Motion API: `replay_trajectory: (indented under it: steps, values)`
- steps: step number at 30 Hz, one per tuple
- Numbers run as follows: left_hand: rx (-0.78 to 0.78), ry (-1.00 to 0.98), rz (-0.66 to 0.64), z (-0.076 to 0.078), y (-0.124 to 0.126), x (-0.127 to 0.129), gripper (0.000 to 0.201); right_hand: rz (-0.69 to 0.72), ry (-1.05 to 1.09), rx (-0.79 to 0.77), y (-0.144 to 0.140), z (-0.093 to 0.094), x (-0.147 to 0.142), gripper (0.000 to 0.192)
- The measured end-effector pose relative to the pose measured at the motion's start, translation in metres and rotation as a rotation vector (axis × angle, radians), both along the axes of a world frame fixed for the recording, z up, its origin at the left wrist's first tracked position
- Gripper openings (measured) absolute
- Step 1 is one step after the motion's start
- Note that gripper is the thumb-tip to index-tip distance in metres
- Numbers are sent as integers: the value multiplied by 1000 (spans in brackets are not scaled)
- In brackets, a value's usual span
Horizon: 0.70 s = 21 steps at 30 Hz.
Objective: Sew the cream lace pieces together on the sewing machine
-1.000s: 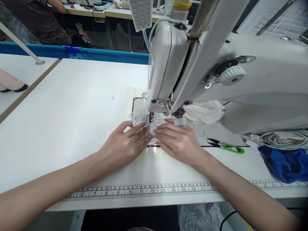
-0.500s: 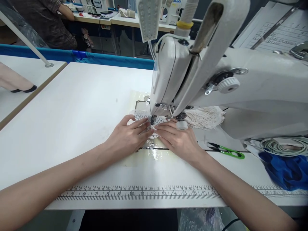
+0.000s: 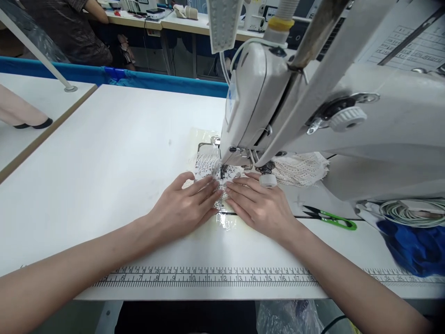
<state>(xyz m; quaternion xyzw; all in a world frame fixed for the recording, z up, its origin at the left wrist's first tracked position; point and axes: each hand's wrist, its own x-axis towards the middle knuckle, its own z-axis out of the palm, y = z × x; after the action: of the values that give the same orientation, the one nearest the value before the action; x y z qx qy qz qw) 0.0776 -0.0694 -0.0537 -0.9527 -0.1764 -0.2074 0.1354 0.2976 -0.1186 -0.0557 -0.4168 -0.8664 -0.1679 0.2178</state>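
Note:
A white sewing machine (image 3: 313, 111) stands on the white table (image 3: 114, 157). A piece of white lace fabric (image 3: 208, 166) lies under its presser foot (image 3: 223, 171), and more of the lace (image 3: 302, 169) bunches behind the needle to the right. My left hand (image 3: 184, 206) lies flat with its fingers pressing the lace just left of the foot. My right hand (image 3: 260, 204) lies flat on the lace just right of the foot. The fingertips of both hands nearly meet in front of the needle.
Green-handled thread snips (image 3: 330, 218) lie right of my right hand. Blue cloth (image 3: 413, 246) and a coiled cord (image 3: 413, 208) sit at the far right. A printed ruler (image 3: 215, 278) runs along the table's near edge. Another person (image 3: 69, 28) sits at the back left.
The hands have fed the lace a little away from me under the foot, so more of it shows behind the needle on the left. The view has shifted slightly.

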Motion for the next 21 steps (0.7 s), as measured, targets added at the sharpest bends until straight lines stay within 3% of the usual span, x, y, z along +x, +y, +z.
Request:
replay_trajectory:
  steps: [21]
  values:
    - [-177, -80, -12, -4, 16, 0, 30, -62, 18, -28, 5, -4, 2, 22]
